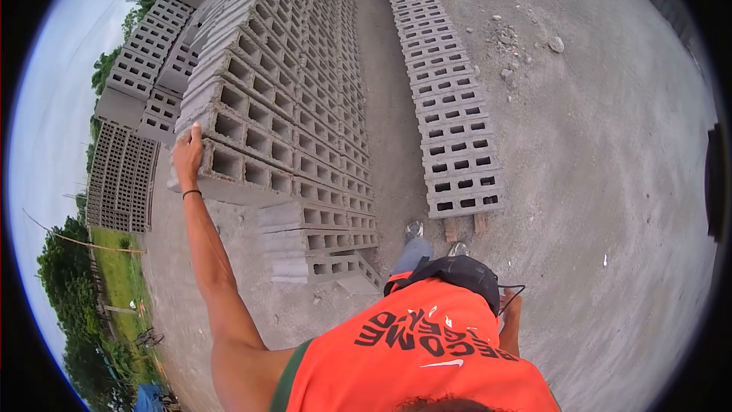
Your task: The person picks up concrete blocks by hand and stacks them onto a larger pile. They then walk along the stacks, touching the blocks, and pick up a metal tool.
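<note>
My left arm reaches out to the tall stack. At its near upper corner, my left hand (pixel 188 154) is closed on the end of a grey hollow concrete block (pixel 236 164), thumb on top and the other fingers mostly hidden. More blocks of the same kind (pixel 263 118) rise in rows behind it. My right hand (pixel 512 304) hangs low beside my waist, next to a black waist bag (pixel 473 275) with a thin cord loop. Its fingers are largely hidden.
A low row of hollow blocks (pixel 450 122) stands on small wooden supports (pixel 479 223) ahead of my feet. Lower blocks (pixel 316 240) jut out below the tall stack, one tilted (pixel 358 282). Stones (pixel 556 45) lie on the dusty ground; more stacks (pixel 122 175) stand far left.
</note>
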### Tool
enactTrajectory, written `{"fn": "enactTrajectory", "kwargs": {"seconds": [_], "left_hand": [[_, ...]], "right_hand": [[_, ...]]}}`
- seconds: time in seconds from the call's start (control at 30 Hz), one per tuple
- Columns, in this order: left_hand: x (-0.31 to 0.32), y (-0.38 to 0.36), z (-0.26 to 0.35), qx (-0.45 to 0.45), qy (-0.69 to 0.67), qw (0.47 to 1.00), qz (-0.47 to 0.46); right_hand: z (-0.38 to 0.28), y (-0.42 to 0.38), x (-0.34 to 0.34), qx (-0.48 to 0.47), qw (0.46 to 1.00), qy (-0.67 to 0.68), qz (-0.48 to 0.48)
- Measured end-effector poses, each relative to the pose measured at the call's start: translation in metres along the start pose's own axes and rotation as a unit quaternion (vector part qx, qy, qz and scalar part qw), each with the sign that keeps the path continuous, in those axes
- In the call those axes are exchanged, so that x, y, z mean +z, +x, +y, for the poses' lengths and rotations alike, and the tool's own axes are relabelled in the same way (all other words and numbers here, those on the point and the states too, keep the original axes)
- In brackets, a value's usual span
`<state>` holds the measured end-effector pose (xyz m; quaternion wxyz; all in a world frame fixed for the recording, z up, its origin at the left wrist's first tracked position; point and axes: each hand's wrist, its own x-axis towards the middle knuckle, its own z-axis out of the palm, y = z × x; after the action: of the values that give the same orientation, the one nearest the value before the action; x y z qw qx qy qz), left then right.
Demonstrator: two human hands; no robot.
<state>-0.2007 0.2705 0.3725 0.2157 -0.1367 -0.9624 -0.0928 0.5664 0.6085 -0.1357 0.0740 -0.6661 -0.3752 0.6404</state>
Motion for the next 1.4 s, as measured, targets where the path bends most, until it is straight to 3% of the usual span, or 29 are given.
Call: {"fn": "enactTrajectory", "kwargs": {"seconds": [0.37, 0.6, 0.93, 1.4], "left_hand": [[-0.006, -0.005, 0.006, -0.043, 0.007, 0.999, -0.008], [-0.003, -0.007, 0.006, -0.020, -0.013, 1.000, 0.019], [-0.002, -0.006, 0.004, -0.018, -0.030, 0.999, 0.017], [-0.006, -0.008, 0.008, -0.035, -0.025, 0.999, 0.016]], "right_hand": [[-0.060, 0.013, -0.004, -0.005, 0.998, -0.056, 0.018], [-0.061, 0.042, -0.007, -0.050, 0.999, -0.015, -0.016], [-0.067, 0.021, -0.001, 0.011, 0.998, -0.066, 0.007], [-0.053, 0.033, -0.008, -0.017, 0.999, -0.041, -0.025]]}}
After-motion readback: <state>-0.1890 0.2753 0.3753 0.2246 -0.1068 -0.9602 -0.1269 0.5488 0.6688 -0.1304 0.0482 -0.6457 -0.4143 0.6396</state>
